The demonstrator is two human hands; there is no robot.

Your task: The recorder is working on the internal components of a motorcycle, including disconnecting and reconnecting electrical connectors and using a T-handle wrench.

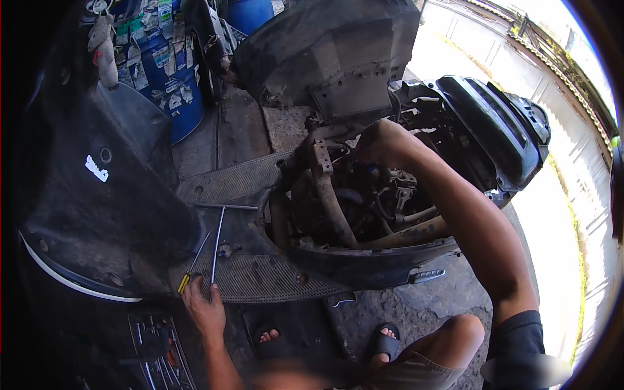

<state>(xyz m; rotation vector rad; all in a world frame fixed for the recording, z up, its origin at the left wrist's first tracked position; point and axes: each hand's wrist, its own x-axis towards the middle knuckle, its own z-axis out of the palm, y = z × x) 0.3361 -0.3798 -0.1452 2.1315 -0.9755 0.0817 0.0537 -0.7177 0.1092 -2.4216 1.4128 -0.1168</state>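
Observation:
My left hand (205, 305) is closed on the lower end of a metal T-handle wrench (218, 240), beside a yellow-handled screwdriver (184, 283) on the scooter's footboard. The wrench's crossbar rests near the opened body. My right hand (383, 140) reaches into the top of the exposed frame and engine bay (351, 208), where hoses, brackets and cables show; its fingers are hidden. The black ribbed footboard (273, 273) runs below the opening, and the scooter's dark front panel (104, 208) is at the left.
A large dark panel (331, 45) stands behind the bay; the black tail section (487, 130) is to the right. Blue barrels (162, 58) with torn labels stand at the back left. A tray of tools (159, 344) lies at lower left. My sandalled feet are below, and a pale wall (546, 97) is at right.

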